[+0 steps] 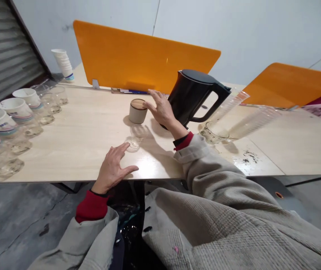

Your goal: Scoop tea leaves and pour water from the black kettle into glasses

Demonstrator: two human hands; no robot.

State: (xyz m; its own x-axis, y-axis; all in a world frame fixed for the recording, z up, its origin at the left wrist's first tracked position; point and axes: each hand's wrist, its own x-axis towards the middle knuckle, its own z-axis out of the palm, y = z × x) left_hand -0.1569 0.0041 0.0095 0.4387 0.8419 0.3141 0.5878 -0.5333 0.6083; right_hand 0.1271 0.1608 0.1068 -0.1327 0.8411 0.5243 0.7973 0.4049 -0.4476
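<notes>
A small clear plastic cup (136,137) stands near the front middle of the table. My left hand (114,167) is open at its near left, thumb apart, with the index fingertip at or very close to the cup's base. Behind the cup is a grey canister (137,115) with a wooden lid (138,104). My right hand (161,109) is open beside the canister, fingers spread, one of them at the lid's right edge; whether it touches I cannot tell. Just right of that hand stands a black electric kettle (190,95), its handle turned to the right.
Rows of paper cups (17,109) and clear cups (20,145) line the left end. A paper cup stack (64,65) stands at the back left. Right of the kettle are a ribbed clear container (212,133), tilted clear cup stacks (254,122) and dark scattered flakes (249,157). Orange dividers (143,56) edge the back.
</notes>
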